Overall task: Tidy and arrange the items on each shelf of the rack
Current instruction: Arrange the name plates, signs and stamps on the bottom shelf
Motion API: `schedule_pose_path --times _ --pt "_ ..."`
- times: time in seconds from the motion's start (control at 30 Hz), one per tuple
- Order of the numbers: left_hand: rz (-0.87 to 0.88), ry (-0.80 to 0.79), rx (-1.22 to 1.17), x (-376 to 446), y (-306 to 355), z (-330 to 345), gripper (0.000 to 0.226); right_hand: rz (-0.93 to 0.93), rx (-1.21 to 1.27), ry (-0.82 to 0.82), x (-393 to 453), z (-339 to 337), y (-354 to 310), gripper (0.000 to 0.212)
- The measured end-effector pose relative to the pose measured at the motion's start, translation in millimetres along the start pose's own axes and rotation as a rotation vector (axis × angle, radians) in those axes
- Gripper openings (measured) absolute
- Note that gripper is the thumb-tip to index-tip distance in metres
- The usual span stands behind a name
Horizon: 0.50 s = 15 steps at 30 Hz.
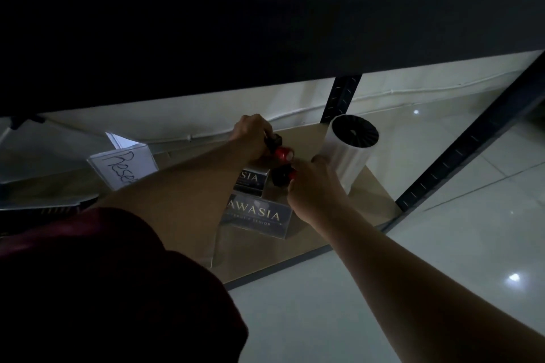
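At the far left of the bottom shelf (348, 215), a clear sign holder (124, 166) with handwritten lettering is standing upright, facing outward, apparently so it can be read. Moving right, the left hand (250, 135) is curling its fingers round a red-and-black object (280, 150), lifting it clear of the boards; it is too dim to name the object. Just below it two dark nameplates (256, 216) are sitting one behind the other, lettering forward. The right hand (314, 186) is closing its fingers on a second red-and-black object (284, 177), held close to the first, likely so the pair can be set down together. At the right, a white cylinder (348, 150) with a black top is standing upright near the rack post (472, 141), just beside the right thumb.
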<state>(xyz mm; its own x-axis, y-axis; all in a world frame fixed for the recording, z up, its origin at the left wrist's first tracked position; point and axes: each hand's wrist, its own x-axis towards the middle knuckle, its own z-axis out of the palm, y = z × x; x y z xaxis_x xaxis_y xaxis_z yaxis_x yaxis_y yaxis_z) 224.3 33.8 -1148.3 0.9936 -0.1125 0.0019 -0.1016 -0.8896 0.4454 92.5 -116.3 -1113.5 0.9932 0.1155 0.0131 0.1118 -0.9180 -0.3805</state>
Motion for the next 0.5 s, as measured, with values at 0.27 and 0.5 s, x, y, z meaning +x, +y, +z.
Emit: schedule_pose_path --times 0.27,0.5 --pt "-0.085 -0.071 -0.048 8 -9 -2 0.036 -0.019 -0.081 0.042 15 3 -7 0.022" --pt "-0.058 -0.058 -0.152 -7 -20 -21 0.061 -0.062 -0.123 0.016 33 8 -8 0.040"
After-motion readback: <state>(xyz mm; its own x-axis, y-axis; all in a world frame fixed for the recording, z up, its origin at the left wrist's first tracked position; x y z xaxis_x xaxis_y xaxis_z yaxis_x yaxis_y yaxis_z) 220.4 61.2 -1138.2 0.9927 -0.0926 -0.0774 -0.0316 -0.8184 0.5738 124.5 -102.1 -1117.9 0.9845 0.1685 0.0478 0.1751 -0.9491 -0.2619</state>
